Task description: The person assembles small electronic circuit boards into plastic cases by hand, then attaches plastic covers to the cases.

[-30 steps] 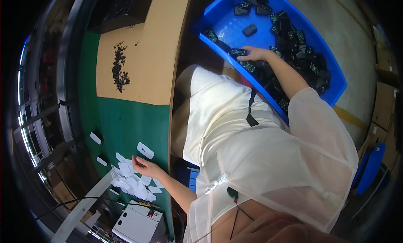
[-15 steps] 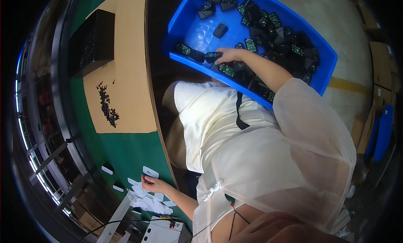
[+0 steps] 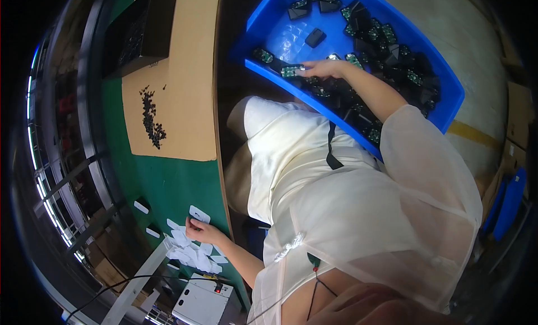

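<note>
My right hand (image 3: pixel 325 68) reaches into a blue plastic bin (image 3: pixel 263 71), fingers closed on one end of a small black case with a green circuit board (image 3: pixel 291 71) showing in it. Many similar black cases lie heaped around it. At the lower left, my left hand (image 3: pixel 203 232) is over the green table, its fingers curled at the lower edge of a white rounded plate (image 3: pixel 199 214) with a dark mark. The fingers seem closed on that edge; the fingertips are partly hidden. Beside this hand lies a loose pile of white pieces (image 3: pixel 193 256).
A cardboard sheet (image 3: pixel 190 100) on the green table (image 3: pixel 185 182) carries a scatter of small black parts (image 3: pixel 150 120) and a black box (image 3: pixel 143 36). Two white-topped black pieces (image 3: pixel 141 206) stand near the table's far edge. A white machine (image 3: pixel 202 302) with a cable sits at the bottom.
The view has shifted. The case in my right hand has turned so that its green board now shows more plainly. My left hand keeps its place by the white plate.
</note>
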The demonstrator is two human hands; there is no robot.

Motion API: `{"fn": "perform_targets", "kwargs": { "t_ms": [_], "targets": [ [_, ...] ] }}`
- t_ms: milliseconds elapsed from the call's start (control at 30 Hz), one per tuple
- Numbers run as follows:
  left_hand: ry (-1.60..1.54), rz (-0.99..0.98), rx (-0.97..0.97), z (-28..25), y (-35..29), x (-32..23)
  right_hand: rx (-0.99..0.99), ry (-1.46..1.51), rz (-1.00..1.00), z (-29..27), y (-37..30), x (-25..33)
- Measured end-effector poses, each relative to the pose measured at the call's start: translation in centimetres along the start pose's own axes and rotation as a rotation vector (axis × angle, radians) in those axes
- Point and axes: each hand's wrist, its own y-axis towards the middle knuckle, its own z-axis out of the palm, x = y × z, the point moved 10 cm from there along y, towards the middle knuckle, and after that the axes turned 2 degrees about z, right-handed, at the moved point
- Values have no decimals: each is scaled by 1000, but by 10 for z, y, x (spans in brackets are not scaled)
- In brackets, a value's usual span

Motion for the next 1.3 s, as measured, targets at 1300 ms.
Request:
{"fn": "perform_targets", "kwargs": {
  "t_ms": [1300],
  "targets": [
    [-166,-93,-18,-7,-22,-37,-216,-760,-942,235,-112,339]
  ]
}}
